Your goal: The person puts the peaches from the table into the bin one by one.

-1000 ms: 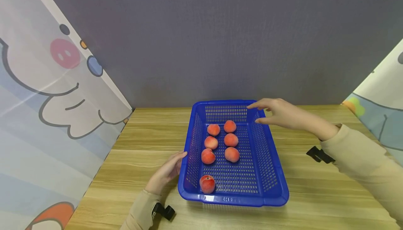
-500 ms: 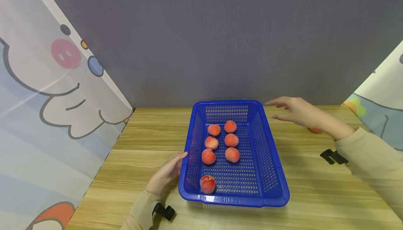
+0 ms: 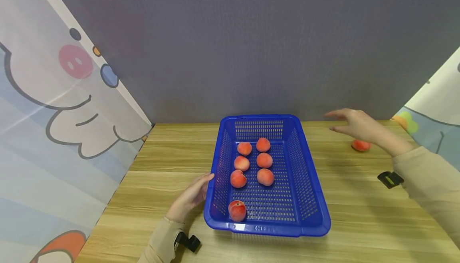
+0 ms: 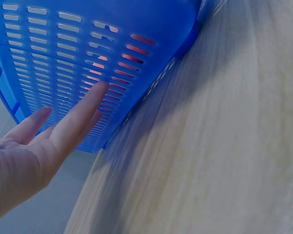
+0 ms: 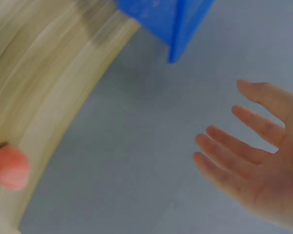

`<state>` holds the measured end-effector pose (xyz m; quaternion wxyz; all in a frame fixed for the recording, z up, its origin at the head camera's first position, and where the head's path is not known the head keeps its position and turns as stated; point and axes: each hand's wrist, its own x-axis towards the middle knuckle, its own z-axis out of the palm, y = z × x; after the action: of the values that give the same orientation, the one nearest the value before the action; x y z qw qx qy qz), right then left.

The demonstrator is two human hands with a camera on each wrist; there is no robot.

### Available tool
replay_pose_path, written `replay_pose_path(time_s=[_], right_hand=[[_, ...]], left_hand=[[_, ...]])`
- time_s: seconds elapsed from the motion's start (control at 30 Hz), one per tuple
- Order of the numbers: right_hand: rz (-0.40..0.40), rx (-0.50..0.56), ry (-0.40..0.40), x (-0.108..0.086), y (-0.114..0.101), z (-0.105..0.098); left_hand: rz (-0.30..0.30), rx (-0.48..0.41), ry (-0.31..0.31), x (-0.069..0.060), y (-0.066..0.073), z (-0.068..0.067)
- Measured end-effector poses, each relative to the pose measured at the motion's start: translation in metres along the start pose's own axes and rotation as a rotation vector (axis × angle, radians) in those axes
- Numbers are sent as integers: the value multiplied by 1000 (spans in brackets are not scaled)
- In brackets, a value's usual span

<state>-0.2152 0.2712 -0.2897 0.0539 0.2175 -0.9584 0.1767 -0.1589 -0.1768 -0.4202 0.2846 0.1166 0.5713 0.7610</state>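
A blue plastic basket (image 3: 256,228) with slotted walls stands on the wooden table, with several red-orange peaches inside, such as a peach (image 3: 237,210) in its near left corner. My left hand (image 3: 191,197) is at the basket's left rim. In the left wrist view, its fingers (image 4: 83,114) extend along the outside of the slotted wall; where the thumb lies is mostly hidden. To the right of the basket my right hand (image 3: 363,127) hangs in the air, fingers spread and holding nothing. A lone peach (image 3: 361,145) lies on the table just below that hand, partly covered by it.
The wooden table (image 3: 172,147) runs back to a grey upright panel (image 3: 251,47). Cartoon-printed sheets, a left sheet (image 3: 54,135) and a right sheet (image 3: 438,123), stand at both sides.
My right hand has moved right, from over the basket's far right corner to beyond it, and the lone peach has come into view. The left hand and the basket stay put.
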Motion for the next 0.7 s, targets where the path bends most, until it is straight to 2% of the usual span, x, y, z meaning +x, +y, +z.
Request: replay_pose_path(time_s=[0.2,0.33,0.57,0.7], right_hand=[[27,-64,8,-2,20,6],[56,-61,-9,-3,33,10],[80,-79,-14,-7,55,17],[110,-81,-43,-10,67,21]], left_hand=[[2,-6,-6,0,-1,-1],[9,-14,-16,0,-2,-2],[4,-8,2,0,-1,-1],[-4,-7,3,0,-1,-1]])
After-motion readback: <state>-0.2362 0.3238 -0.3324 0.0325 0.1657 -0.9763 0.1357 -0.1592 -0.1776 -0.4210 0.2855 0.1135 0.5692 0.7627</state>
